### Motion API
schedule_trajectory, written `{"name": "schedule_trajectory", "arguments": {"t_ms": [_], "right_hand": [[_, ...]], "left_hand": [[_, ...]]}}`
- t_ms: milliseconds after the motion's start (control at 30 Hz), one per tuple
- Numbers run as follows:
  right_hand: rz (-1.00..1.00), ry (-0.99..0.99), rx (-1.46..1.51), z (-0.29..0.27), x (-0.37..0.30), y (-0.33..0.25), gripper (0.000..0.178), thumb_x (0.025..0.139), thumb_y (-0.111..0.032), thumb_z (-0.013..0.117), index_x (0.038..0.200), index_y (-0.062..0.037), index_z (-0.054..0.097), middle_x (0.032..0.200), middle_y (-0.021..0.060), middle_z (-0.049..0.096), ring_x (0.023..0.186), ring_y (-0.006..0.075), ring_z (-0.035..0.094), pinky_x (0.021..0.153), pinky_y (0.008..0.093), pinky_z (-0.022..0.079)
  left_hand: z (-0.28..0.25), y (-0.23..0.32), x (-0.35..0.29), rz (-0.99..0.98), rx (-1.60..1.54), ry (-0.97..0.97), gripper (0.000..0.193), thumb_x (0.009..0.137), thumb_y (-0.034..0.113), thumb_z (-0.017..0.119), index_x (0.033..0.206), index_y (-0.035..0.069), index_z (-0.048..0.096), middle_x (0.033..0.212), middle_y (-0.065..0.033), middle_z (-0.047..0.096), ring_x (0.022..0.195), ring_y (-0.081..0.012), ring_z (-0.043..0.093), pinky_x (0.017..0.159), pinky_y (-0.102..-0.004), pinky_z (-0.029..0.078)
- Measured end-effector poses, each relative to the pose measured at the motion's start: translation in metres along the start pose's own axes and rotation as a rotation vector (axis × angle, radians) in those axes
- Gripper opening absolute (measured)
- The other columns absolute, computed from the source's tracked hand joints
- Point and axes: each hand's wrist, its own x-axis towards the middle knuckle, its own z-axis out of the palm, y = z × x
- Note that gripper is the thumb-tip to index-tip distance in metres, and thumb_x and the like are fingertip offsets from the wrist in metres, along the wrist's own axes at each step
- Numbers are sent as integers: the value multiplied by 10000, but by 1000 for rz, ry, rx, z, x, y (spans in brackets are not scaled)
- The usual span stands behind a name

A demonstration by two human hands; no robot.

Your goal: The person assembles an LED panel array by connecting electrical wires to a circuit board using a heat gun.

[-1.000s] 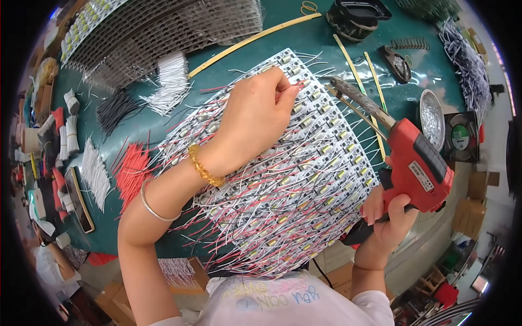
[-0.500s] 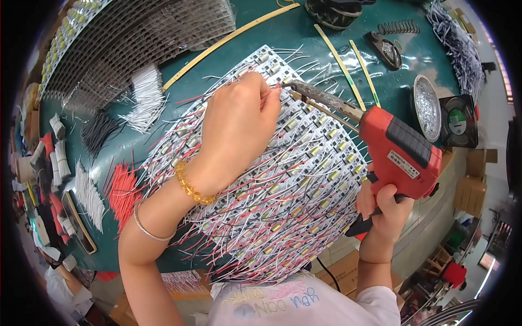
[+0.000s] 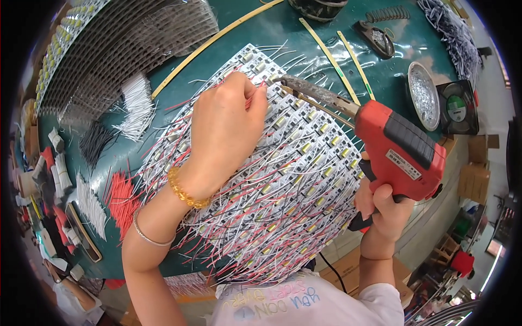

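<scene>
A red soldering gun (image 3: pixel 399 152) with black grip panels is held in my right hand (image 3: pixel 386 212), fingers wrapped round its handle. Its long dark tip points left over a sheet of white circuit boards (image 3: pixel 304 146), close beside my left fingertips. My left hand (image 3: pixel 228 130) is closed in a pinch on a thin red wire (image 3: pixel 262 85) near the sheet's far end. Yellowish components dot the boards, and many red, white and black wires stick out from them. Where the pinched wire meets the board is too small to make out.
Bundles of white wires (image 3: pixel 138 106), black wires (image 3: pixel 95 142) and red wires (image 3: pixel 124 198) lie left. Stacked board panels (image 3: pixel 130 54) stand far left. At right are a metal bowl (image 3: pixel 424 95), a small fan (image 3: pixel 458 108) and a coiled iron stand (image 3: pixel 375 39). Yellow strips (image 3: pixel 329 57) lie beyond the sheet.
The whole view has shifted a little to the left. The soldering tip sits slightly farther from my left fingertips. Both hands keep their holds.
</scene>
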Motion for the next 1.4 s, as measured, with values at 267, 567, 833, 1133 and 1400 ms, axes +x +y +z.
{"name": "schedule_trajectory", "arguments": {"t_ms": [267,567,833,1133,1400], "right_hand": [[-60,0,6,-1,0,-1,710,784,-474,611,1117,128,437,458,15,443,349,74,376,371,209,309],[-109,129,83,-15,-14,0,668,816,-430,596,1123,135,417,457,18,432,336,76,364,352,202,291],[-201,75,178,-34,-16,-5,678,842,-456,542,1163,115,370,459,2,396,349,81,373,362,208,319],[-60,26,37,-18,-7,4,721,805,-481,579,1150,124,389,461,16,432,350,70,372,365,200,297],[-24,-68,63,-22,-3,9,618,814,-452,583,1058,95,432,447,28,438,336,97,391,363,226,324]], "left_hand": [[1,0,-1,11,34,27,213,804,154,625,711,-29,567,560,-85,552,473,-141,484,471,-281,379],[-23,0,-3,0,61,69,202,817,144,604,695,-8,554,555,-126,554,477,-253,527,477,-334,402],[-24,22,-9,104,-176,-37,213,807,137,618,681,-22,551,546,-97,531,450,-187,464,464,-307,374],[2,7,-10,17,-114,-38,200,779,114,620,654,-17,534,604,-139,574,517,-276,561,490,-356,421],[6,7,-12,49,-60,-7,187,780,94,607,658,-8,509,601,-144,563,525,-299,552,486,-374,418]]}}
